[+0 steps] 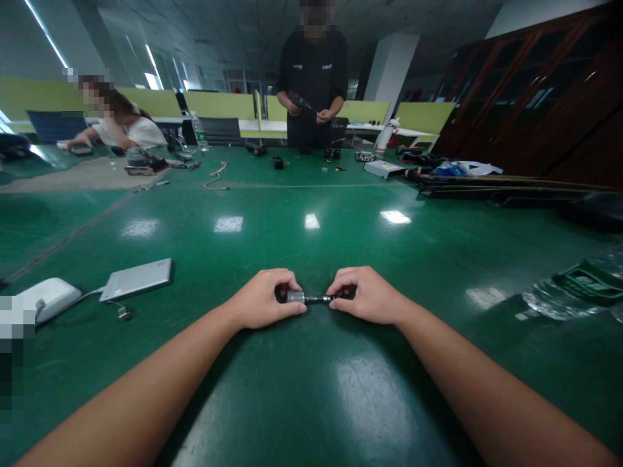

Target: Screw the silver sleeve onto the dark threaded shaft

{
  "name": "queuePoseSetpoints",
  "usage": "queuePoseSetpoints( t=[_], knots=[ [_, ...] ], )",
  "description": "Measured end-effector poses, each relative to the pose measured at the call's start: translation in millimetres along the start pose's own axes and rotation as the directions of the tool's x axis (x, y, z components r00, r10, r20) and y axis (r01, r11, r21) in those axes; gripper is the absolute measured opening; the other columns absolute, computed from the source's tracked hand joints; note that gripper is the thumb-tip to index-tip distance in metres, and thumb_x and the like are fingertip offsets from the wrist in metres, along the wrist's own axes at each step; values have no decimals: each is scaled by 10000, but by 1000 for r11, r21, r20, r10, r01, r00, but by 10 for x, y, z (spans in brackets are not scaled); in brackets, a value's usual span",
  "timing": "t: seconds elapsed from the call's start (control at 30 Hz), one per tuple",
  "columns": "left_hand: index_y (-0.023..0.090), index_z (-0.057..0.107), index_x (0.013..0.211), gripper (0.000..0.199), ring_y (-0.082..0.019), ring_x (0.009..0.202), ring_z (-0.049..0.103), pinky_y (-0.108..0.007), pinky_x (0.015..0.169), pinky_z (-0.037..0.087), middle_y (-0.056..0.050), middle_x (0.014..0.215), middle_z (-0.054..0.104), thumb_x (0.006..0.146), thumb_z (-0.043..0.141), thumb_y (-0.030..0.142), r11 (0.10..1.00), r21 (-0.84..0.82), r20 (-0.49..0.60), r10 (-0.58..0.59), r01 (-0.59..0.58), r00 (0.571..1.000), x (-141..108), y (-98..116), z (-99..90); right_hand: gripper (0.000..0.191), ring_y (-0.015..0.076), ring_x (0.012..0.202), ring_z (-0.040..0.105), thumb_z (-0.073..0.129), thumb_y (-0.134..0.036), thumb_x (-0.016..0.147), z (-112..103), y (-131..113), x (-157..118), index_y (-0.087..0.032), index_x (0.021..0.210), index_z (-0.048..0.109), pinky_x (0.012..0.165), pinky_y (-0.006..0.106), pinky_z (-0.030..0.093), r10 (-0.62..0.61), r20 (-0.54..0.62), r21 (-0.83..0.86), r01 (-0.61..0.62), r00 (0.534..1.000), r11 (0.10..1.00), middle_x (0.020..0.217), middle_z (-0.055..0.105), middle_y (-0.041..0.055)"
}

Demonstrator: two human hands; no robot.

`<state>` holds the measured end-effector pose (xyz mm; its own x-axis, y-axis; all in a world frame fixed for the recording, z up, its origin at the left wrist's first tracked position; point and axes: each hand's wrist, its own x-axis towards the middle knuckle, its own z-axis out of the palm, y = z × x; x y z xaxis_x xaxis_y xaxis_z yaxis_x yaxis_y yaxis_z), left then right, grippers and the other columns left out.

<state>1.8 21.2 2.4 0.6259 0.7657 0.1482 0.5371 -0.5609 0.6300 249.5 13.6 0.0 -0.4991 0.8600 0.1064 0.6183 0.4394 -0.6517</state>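
Note:
Just above the green table (272, 227), my left hand (265, 298) pinches a short silver-grey cylinder (294, 296) between thumb and fingers. A thin dark shaft (314, 299) runs from that cylinder to the right. My right hand (367, 295) is closed on the shaft's far end, where dark and shiny bands show between the fingertips. The piece lies level between both hands, like a small motor with a shaft, though its exact kind cannot be made out. My fingers cover both of its ends.
To the left lie a silver flat box (139, 279) with a cable and a white device (48, 297). A water bottle (574, 288) is at the right. Across the table a person in black (314, 84) holds a drill-like tool (302, 102); another person (121, 123) sits at the left. Tools and parts line the far edge.

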Motion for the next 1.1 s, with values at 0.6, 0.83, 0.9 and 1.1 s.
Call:
queuePoseSetpoints(
  t=[0.6, 0.83, 0.9, 1.1],
  knots=[
    [160, 685, 906, 184, -156, 747, 584, -257, 683, 431, -23, 828, 647, 784, 711, 295, 996, -77, 26, 41, -38, 999, 1, 22, 1, 171, 159, 759, 620, 713, -209, 762, 175, -159, -6, -185, 929, 746, 714, 281, 471, -102, -25, 57, 104, 994, 993, 827, 699, 38],
    [156, 689, 891, 250, -154, 721, 580, -251, 650, 422, -11, 796, 643, 729, 772, 328, 998, -56, 20, -9, 10, 1000, 19, 19, 24, 135, 143, 724, 608, 683, -214, 811, 238, -166, 21, -172, 917, 755, 679, 262, 447, -115, -38, 14, 116, 993, 993, 800, 690, 37],
    [156, 690, 883, 248, -157, 725, 581, -253, 654, 421, -14, 804, 652, 729, 773, 331, 999, -42, 22, -10, 11, 1000, 16, 20, 24, 127, 142, 720, 604, 684, -209, 811, 251, -175, 25, -173, 909, 757, 678, 263, 438, -124, -45, -7, 124, 991, 992, 793, 691, 35],
    [154, 685, 857, 237, -161, 729, 581, -254, 659, 417, -20, 805, 655, 743, 765, 346, 1000, -18, 26, -6, 7, 1000, 14, 28, 23, 97, 141, 704, 599, 702, -213, 801, 248, -190, 21, -183, 877, 754, 666, 260, 428, -115, -44, -38, 113, 992, 993, 763, 684, 27]
  ],
)
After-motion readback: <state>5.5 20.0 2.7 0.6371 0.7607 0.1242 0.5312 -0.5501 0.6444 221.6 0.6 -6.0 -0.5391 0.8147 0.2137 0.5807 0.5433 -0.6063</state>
